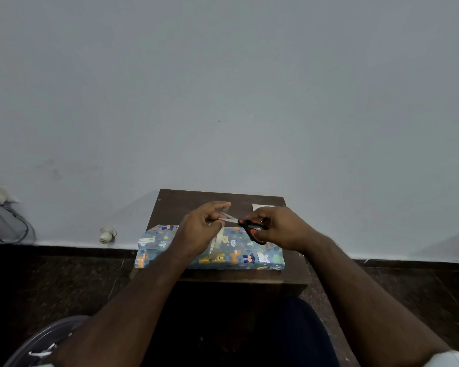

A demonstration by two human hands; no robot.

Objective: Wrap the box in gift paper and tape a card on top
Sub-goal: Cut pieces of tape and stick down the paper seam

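Scissors, black-handled with red trim (251, 229), are gripped in your right hand (278, 229), blades pointing toward nine o'clock at the clear tape strip your left hand (200, 229) is pinching above the cartoon-printed wrapped box (244, 254) at six o'clock.

The left hand (200, 229) and forearm cover the middle of the wrapped box (252, 254), and the tape roll (214, 246) shows only as a pale arc below that hand. The strip of tape above the box is too thin and blurred to trace. The right hand (278, 229) hides most of the handles of the scissors (249, 229), whose blades blur into the left fingers (217, 207). Behind the box, the white card (263, 207) is partly hidden by the right hand. The box hides much of the bench (175, 205).
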